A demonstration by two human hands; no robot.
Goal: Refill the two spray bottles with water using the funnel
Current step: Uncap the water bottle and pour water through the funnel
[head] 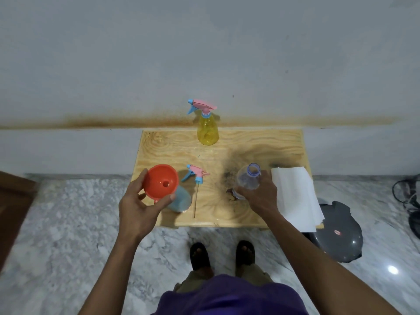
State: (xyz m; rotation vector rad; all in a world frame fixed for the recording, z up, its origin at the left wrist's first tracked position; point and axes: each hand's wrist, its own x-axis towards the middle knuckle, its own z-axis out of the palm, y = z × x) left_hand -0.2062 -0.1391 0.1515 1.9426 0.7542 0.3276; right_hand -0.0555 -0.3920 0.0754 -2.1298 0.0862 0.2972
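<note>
A: Largest first?
B: Wooden table (284, 142), back edge against the wall. Open board between yellow bottle (208, 130) at the rear and the items along the front. Right edge covered by white paper (295, 196), overhanging the front corner above a grey lid (341, 233) on the floor.

A: Task items?
B: Blue bottle (181, 198), uncapped, near the front-left edge, partly hidden behind the funnel (161, 181). Sprayer head (195, 173) with dip tube lying just right of it. Clear bottle (247, 178), uncapped, right of centre.

A: Hands?
B: Left hand (136, 208), palm up, thumb and fingers clasped on the orange funnel's rim, over the blue bottle. Right hand (261, 194), reaching from the right, wrapped round the clear bottle's body.
</note>
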